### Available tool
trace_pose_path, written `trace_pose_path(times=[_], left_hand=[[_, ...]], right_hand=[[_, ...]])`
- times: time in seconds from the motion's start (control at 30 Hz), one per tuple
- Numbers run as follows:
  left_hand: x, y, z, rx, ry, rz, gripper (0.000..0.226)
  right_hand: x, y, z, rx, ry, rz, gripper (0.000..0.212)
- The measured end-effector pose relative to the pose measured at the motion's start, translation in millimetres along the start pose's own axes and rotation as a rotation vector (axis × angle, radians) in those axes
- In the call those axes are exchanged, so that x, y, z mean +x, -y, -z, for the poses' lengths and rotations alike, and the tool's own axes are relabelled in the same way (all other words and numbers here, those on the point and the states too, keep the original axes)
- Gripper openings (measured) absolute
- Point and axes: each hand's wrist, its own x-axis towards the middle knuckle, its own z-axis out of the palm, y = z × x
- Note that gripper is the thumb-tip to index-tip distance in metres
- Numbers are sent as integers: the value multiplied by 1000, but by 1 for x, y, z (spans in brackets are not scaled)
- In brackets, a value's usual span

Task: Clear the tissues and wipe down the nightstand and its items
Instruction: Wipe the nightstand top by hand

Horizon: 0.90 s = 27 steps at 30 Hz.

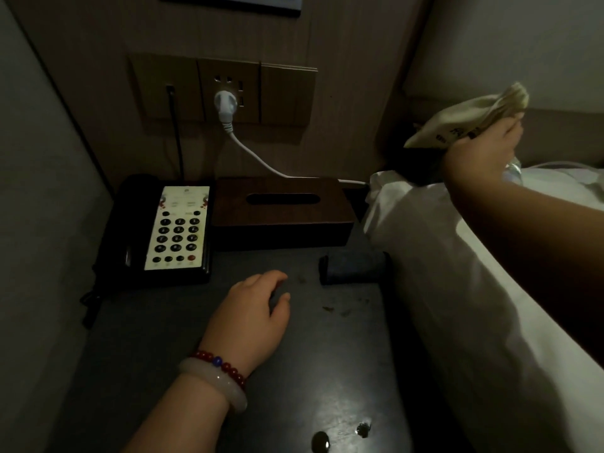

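In the upper right, the right hand (483,152) gripped a pale tissue pack (457,120) above the bed (457,289), well apart from the nightstand (327,371). The left hand (251,315) lay on it at centre, fingers relaxed, empty, nearer the crumbs (328,308).

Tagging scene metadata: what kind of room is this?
Likely a hotel bedroom: a corded phone with a printed dial card and a wooden tissue box sit on a dark nightstand, right beside a white-sheeted bed.
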Motion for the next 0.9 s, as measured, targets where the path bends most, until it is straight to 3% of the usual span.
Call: trace_pose_path(times=[0.27, 0.5, 0.73, 0.83, 0.9], left_hand=[[-1, 0, 5, -17, -6, 17, 37], [0, 3, 10, -26, -32, 27, 35], [-1, 10, 15, -59, -67, 30, 34], [-1, 12, 17, -64, -80, 32, 34], [-2, 14, 18, -66, -78, 33, 33]], right_hand=[[-24, -3, 5, 52, 82, -11, 72], [-99, 9, 3, -66, 200, 553, 54], [-171, 39, -30, -210, 589, 878, 64], [-182, 47, -54, -388, 847, 867, 78], [-183, 53, -63, -449, 911, 813, 83]])
